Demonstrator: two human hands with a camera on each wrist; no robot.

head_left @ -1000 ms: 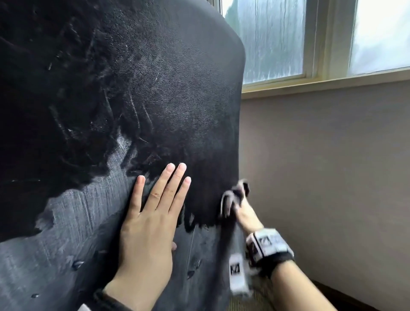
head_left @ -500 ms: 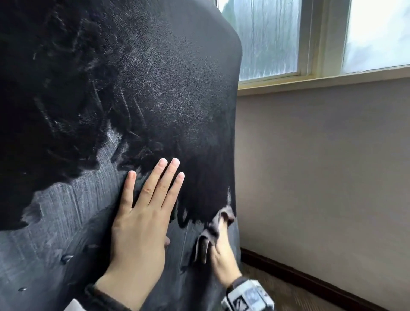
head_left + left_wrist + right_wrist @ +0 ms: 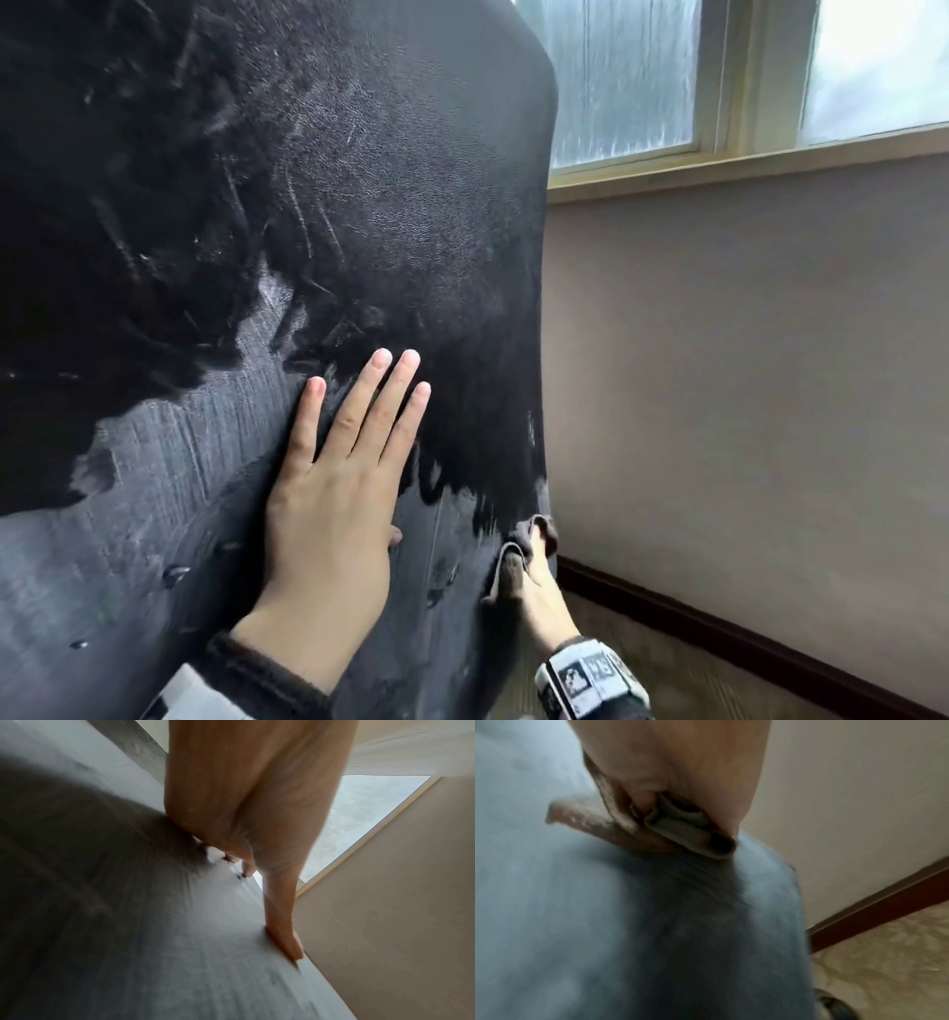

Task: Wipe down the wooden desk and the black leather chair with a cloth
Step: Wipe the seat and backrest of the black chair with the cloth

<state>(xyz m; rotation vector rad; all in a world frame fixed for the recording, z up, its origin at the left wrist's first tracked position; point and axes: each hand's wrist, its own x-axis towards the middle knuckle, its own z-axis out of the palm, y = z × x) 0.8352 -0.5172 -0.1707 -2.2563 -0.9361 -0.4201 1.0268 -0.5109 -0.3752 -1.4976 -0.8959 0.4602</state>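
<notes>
The black leather chair back fills the left of the head view, dark and damp above, dull grey below. My left hand lies flat against it with straight fingers, pressing on the leather. My right hand holds a bunched brown-grey cloth at the chair back's lower right edge. In the right wrist view the folded cloth is gripped in that hand and pressed against the leather. The wooden desk is out of view.
A beige wall stands close to the right of the chair, with a dark skirting board and patterned carpet below. A frosted window sits above the wall.
My right hand has slid the cloth down the chair's right edge, from mid-height to low on the back. The left hand stays flat in the same spot.
</notes>
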